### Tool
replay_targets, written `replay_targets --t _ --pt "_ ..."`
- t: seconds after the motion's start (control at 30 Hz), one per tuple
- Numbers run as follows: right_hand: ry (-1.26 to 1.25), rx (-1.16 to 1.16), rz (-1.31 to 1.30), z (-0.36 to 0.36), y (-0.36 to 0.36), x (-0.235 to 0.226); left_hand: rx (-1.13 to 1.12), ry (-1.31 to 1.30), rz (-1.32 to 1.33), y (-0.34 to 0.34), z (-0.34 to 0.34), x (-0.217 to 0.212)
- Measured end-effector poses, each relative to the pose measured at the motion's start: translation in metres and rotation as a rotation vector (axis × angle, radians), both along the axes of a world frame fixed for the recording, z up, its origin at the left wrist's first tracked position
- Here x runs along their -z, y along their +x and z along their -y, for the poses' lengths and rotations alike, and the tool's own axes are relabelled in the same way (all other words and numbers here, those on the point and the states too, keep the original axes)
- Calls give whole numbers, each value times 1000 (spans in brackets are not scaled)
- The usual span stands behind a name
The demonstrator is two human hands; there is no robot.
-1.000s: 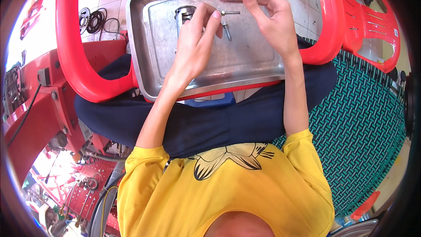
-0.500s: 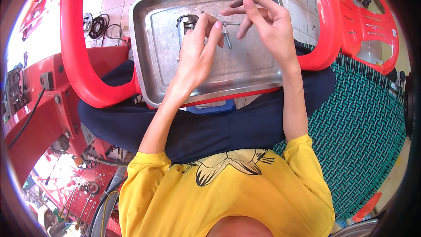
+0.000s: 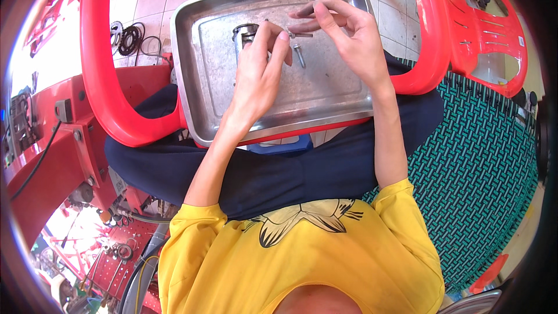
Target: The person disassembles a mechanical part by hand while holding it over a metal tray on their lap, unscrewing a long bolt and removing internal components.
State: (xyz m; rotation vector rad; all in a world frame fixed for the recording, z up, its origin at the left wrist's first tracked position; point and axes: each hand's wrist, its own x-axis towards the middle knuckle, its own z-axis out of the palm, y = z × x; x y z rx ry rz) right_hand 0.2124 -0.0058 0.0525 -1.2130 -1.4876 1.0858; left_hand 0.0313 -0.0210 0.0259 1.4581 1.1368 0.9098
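Note:
My left hand [image 3: 258, 75] is over the metal tray [image 3: 192, 102], thumb and fingers brought together. A bolt [image 3: 303, 35] sticks out sideways from its fingertips, partly covered by my right fingers. My right hand [image 3: 356, 38] hovers on the other side with fingers apart and slightly curled, close to that bolt; whether it touches it I cannot tell. Below the gap between my hands a second silver bolt [image 3: 299, 57] lies on the tray floor. A shiny cylindrical metal part [image 3: 244, 31] stands behind my left hand, which hides some of it.
The tray rests on a red plastic chair [image 3: 107, 81] in front of my legs. Another red chair [image 3: 488, 38] is at far right, above a green woven seat [image 3: 482, 180]. Dark sprockets [image 3: 129, 38] lie on the tiles. Red machinery [image 3: 58, 139] stands at left.
My right hand has shifted slightly down and left, its fingers straighter and now partly over the bolt. My left hand and the bolt at its fingertips have moved a little left and down.

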Motion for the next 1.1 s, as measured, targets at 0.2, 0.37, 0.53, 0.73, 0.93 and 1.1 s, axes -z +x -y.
replay_targets --t 0.2,0.37,0.53,0.73,0.93,1.1 --pt "60 2 6 -2 1 3 -4 -13 -8 0 0 -2" --pt "-73 -19 -58 2 -2 -1 13 -34 -24 -1 1 0" --pt "166 1 88 -3 1 5 10 -26 -2 1 1 -1" --pt "-113 3 -60 1 -1 -8 8 -50 -17 -1 1 -1" --pt "-51 41 -52 1 -4 -1 -9 -44 -8 0 1 2" --pt "46 43 -2 -2 2 -2 4 -36 -12 -1 0 0"
